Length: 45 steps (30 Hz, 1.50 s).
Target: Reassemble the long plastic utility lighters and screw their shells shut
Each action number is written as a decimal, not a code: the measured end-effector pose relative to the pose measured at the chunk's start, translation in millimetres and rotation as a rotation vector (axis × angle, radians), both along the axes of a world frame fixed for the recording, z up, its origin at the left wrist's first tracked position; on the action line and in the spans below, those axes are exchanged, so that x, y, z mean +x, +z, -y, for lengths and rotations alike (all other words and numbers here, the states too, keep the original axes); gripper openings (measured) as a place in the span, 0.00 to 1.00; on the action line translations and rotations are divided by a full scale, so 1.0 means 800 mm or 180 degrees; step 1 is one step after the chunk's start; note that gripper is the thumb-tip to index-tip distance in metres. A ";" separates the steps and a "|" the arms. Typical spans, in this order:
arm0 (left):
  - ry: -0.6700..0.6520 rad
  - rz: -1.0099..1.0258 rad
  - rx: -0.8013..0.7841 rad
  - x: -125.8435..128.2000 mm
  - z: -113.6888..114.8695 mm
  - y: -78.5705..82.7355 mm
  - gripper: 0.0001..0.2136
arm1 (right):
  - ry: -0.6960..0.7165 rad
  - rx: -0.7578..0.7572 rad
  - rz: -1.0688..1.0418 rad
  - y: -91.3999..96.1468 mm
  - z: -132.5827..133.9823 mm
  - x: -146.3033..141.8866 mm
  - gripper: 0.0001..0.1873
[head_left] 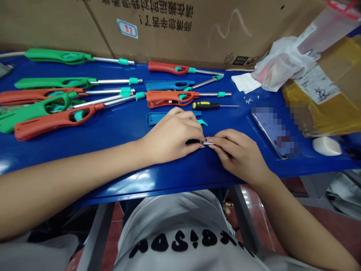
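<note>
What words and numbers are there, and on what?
"师傅您辛苦了!": upside down on the cardboard box.
"请在搬运时对我温柔些": same box, partly cut off.
"33": the box's sticker.
Can't read surely: the shirt's black letters.
Too small or blurred: parcel label, box's black mark, phone screen.

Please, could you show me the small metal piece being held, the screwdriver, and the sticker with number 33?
Small metal piece (208,143), head view: on its exposed side.
Screwdriver (215,105), head view: on the handle's black front part.
Sticker (127,29), head view: near centre, at the number.
</note>
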<state>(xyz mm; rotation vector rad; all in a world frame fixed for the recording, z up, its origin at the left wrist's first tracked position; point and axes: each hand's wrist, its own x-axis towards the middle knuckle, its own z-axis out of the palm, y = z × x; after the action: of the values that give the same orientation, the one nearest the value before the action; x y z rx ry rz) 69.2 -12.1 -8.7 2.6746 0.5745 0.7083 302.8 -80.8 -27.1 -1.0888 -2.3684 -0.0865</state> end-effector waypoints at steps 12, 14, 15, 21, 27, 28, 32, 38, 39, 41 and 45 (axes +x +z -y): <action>0.0018 0.0100 -0.0076 0.000 0.003 -0.001 0.05 | -0.0010 -0.0004 -0.0193 0.001 0.000 0.002 0.10; 0.0072 0.0073 -0.0118 0.000 0.004 -0.001 0.05 | -0.0036 -0.0047 -0.0209 0.002 0.002 0.001 0.11; 0.0097 0.0048 -0.0136 0.001 0.005 -0.001 0.05 | -0.0057 -0.0066 -0.0226 0.003 0.002 0.000 0.11; 0.0230 0.0012 -0.0180 0.001 0.006 -0.003 0.05 | -0.0082 -0.0068 -0.0247 0.001 0.003 0.002 0.10; 0.0243 -0.0097 -0.0259 0.002 0.005 -0.001 0.05 | -0.0065 -0.0037 -0.0221 -0.002 0.001 0.003 0.08; 0.0227 -0.0089 -0.0281 0.002 0.005 0.000 0.05 | -0.0080 -0.0023 -0.0241 -0.002 0.001 0.002 0.08; 0.0174 0.0010 -0.0304 0.000 0.005 0.000 0.05 | -0.0197 -0.0013 -0.0283 -0.001 0.002 0.000 0.07; 0.0167 0.0017 -0.0344 0.001 0.006 0.000 0.05 | -0.0083 -0.0110 -0.0337 -0.003 0.001 0.003 0.07; 0.0187 0.0002 -0.0363 0.001 0.005 0.000 0.04 | -0.0040 -0.0135 -0.0333 -0.004 0.001 0.003 0.08; 0.0225 -0.0021 -0.0393 0.001 0.005 -0.001 0.04 | 0.0012 -0.0210 -0.0317 -0.004 0.001 0.005 0.11; 0.0179 -0.0053 -0.0287 0.001 0.006 -0.001 0.05 | 0.0042 -0.0346 -0.0348 -0.002 0.001 0.007 0.17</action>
<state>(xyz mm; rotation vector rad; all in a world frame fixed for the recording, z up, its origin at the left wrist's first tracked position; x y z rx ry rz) 69.9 -16.8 -9.7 2.5925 0.6722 0.6595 308.4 -82.0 -29.0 -1.0991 -2.3045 0.1052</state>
